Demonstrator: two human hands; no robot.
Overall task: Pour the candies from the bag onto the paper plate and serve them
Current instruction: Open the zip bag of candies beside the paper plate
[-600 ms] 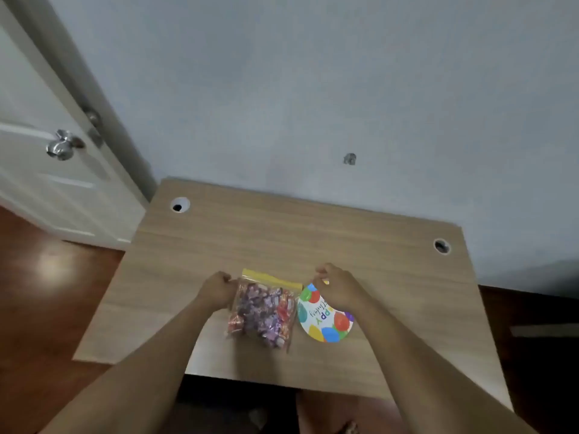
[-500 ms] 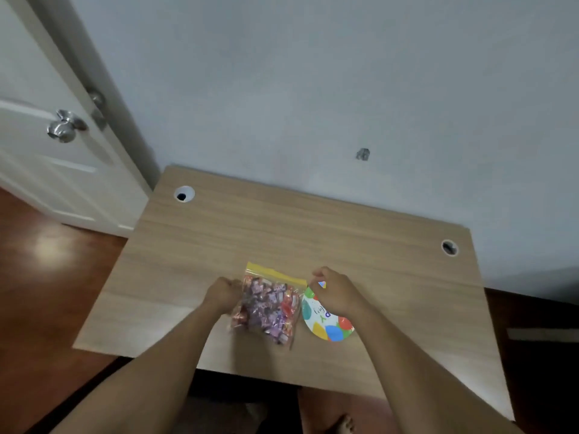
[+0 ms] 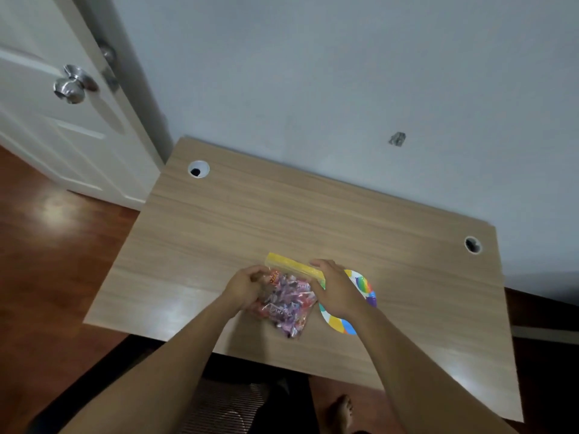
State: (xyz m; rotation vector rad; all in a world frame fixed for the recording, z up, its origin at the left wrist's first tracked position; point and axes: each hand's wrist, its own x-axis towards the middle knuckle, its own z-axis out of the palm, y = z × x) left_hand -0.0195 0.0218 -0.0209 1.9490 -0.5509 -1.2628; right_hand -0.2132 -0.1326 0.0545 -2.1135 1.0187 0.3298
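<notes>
Clear bag (image 3: 289, 300) of wrapped candies (image 3: 286, 305) lay on wooden table (image 3: 219, 233), near front edge, yellow zip strip (image 3: 294, 265) facing wall. Left hand (image 3: 242, 285) clamped on bag's left side. Right hand (image 3: 336, 291) rested at bag's right top corner, over paper plate (image 3: 365, 285); grip unclear there. Plate, coloured print, sat flat just right of bag, mostly hidden under right hand. Candies all inside bag.

The right hand (image 3: 336, 291) covers most of the plate (image 3: 340, 324), leaving 2 coloured arcs of rim. The left hand (image 3: 242, 288) hides the bag's (image 3: 289, 303) left edge; whether either hand grips cannot be told. The candies are blurred. The door (image 3: 47, 120) is cut off at the left edge.
</notes>
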